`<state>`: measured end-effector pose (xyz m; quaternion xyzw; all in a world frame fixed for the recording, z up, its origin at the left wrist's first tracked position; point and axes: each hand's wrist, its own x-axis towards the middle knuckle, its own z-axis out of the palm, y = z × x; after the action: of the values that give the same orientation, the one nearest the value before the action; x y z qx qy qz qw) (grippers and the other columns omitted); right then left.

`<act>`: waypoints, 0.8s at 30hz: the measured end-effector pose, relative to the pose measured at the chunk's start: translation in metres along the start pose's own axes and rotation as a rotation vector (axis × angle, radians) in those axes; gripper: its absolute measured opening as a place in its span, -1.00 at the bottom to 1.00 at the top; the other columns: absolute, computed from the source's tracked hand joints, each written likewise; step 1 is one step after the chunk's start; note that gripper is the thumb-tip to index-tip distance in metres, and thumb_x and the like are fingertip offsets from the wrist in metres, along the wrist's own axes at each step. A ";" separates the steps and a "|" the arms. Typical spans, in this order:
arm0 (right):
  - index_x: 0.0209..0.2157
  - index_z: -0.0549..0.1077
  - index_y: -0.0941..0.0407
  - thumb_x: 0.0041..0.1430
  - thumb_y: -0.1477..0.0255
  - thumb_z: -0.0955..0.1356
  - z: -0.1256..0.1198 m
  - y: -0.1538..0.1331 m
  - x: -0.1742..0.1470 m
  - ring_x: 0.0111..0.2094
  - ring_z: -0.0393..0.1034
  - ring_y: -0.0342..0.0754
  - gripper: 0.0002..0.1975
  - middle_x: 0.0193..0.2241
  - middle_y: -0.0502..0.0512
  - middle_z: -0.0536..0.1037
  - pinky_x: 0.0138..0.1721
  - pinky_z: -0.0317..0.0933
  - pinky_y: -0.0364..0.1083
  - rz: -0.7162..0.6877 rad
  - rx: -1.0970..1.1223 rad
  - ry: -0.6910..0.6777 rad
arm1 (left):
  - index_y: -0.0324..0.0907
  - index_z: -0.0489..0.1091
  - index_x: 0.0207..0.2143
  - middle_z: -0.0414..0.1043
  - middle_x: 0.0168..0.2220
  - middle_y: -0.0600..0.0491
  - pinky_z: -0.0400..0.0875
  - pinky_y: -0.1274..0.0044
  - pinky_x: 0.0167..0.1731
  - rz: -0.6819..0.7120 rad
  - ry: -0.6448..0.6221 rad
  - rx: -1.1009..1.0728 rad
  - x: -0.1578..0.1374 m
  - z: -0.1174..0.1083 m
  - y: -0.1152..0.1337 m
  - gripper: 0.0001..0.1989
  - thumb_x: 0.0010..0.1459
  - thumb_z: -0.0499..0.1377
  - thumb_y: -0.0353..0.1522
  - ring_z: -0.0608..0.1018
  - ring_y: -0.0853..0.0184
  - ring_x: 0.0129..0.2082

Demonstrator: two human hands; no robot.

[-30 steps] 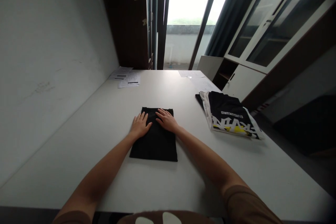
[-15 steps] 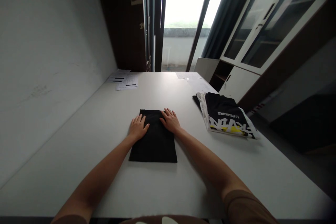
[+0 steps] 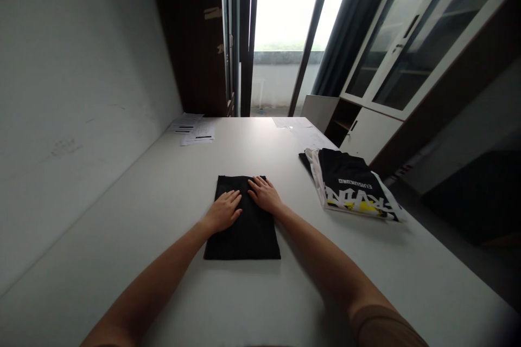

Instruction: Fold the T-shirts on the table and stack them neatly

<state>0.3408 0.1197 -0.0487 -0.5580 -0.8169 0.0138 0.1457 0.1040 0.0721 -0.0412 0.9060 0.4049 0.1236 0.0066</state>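
A folded black garment (image 3: 244, 236) lies flat on the white table in front of me, a neat rectangle whose exact kind I cannot tell. My left hand (image 3: 223, 210) rests palm down on its left side, fingers stretched toward the middle. On its upper right part lies my right hand (image 3: 264, 194), also flat with the fingers extended. Neither hand grips the cloth. Off to the right sits a stack of folded T-shirts (image 3: 350, 173), the top one black with white lettering and a yellow print.
The white table (image 3: 163, 200) runs along a wall on the left. Paper sheets (image 3: 199, 133) lie at its far left, and more sheets (image 3: 305, 133) at the far right. Beyond the table stand a glass door (image 3: 285, 21) and a white cabinet (image 3: 391, 43).
My left hand has slid inward across the black garment, from its upper left edge toward the middle. My right hand stays near the upper right corner. The view has tipped slightly upward.
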 end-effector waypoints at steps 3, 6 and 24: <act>0.37 0.24 0.01 0.46 0.15 0.17 -0.002 0.009 0.001 0.42 -0.02 0.11 -0.45 0.40 0.15 0.17 0.39 -0.15 0.17 0.051 -0.031 -0.004 | -0.21 0.15 0.39 0.06 0.43 -0.16 0.03 0.16 0.37 -0.012 -0.030 -0.013 -0.002 -0.003 0.004 -0.38 0.43 -0.06 -0.08 0.14 0.10 0.43; 0.37 0.24 0.03 0.47 0.15 0.15 -0.003 0.017 0.002 0.42 -0.03 0.11 -0.45 0.40 0.17 0.18 0.39 -0.17 0.18 0.084 -0.056 0.003 | -0.21 0.12 0.41 0.01 0.45 -0.16 -0.01 0.13 0.37 -0.003 -0.064 -0.023 -0.004 -0.008 0.012 -0.31 0.41 -0.06 0.00 0.10 0.05 0.44; 0.31 0.34 -0.02 0.43 0.15 0.24 0.009 0.073 0.010 0.38 0.09 0.12 -0.50 0.34 0.14 0.29 0.37 -0.05 0.14 0.123 0.063 0.028 | -0.10 0.10 0.42 0.09 0.43 -0.08 -0.16 0.09 0.39 0.386 -0.180 -0.165 -0.017 -0.034 0.087 -0.34 0.39 0.01 -0.03 0.12 0.04 0.43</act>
<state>0.4014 0.1572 -0.0682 -0.6025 -0.7779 0.0409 0.1734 0.1493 -0.0015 -0.0026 0.9704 0.2104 0.0741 0.0930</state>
